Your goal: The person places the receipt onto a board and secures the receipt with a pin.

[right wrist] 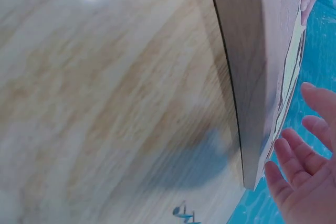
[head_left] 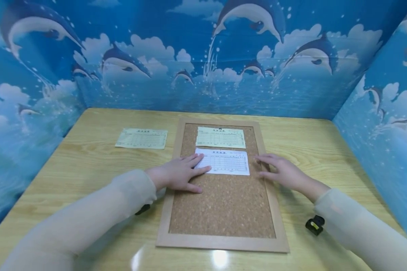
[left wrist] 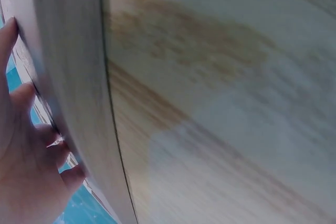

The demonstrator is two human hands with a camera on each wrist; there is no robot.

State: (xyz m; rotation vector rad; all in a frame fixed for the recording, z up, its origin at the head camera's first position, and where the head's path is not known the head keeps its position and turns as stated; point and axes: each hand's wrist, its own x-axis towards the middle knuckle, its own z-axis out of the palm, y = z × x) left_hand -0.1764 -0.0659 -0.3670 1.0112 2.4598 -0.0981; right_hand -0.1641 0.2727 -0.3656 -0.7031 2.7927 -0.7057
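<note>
A white printed form (head_left: pixel 224 162) lies on the framed cork board (head_left: pixel 224 210), just under a pale green form (head_left: pixel 220 137) with a dark pin at its top edge. Spread fingers of my left hand (head_left: pixel 183 173) rest on the white form's left side, the thumb on the cork. In the left wrist view that hand (left wrist: pixel 26 166) shows beside the board's wooden frame (left wrist: pixel 73 77). Over the board's right edge hovers my right hand (head_left: pixel 285 173), fingers loosely extended and nothing held. The right wrist view shows this hand (right wrist: pixel 310 166) with its fingers apart.
Another pale green form (head_left: pixel 142 138) lies on the wooden table (head_left: pixel 105 165) left of the board. Small pins (right wrist: pixel 185 214) lie on the tabletop beyond the board's right side. Blue dolphin-print cloth (head_left: pixel 196 90) walls the table at the back and sides.
</note>
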